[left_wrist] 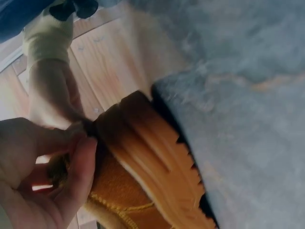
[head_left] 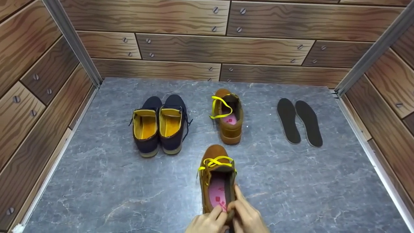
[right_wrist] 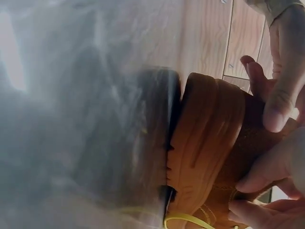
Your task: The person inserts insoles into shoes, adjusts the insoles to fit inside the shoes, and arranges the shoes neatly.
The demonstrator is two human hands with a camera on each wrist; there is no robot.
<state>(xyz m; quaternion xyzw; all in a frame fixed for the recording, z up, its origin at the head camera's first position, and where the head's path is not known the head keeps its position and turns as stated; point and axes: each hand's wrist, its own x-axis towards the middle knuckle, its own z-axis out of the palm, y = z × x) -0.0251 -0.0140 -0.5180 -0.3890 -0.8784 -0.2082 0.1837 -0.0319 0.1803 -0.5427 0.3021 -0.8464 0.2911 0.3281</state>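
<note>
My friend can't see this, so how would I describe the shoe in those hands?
Find the grey surface, then its near middle. There is a brown shoe with a pink insole and yellow lace. Unlike the matching shoe just beyond it, whose lace loops to one side, this one has the left hand and right hand at its heel.

The near shoe (head_left: 205, 187) is showing tan-brown, with bright yellow laces (head_left: 217, 161) and a pink insole (head_left: 215, 191) carrying what seem to be red marks, and the other brown shoe (head_left: 231, 132) at twelve o'clock from it is repeating those colours. Toward half past ten, navy shoes (head_left: 170, 144) are displaying yellow-orange linings (head_left: 170, 125); toward two, loose insoles (head_left: 288, 121) are looking blackish. The floor (head_left: 145, 194) is bearing grey-blue marbling, the twelve o'clock wall (head_left: 223, 48) brown wood grain.
</note>
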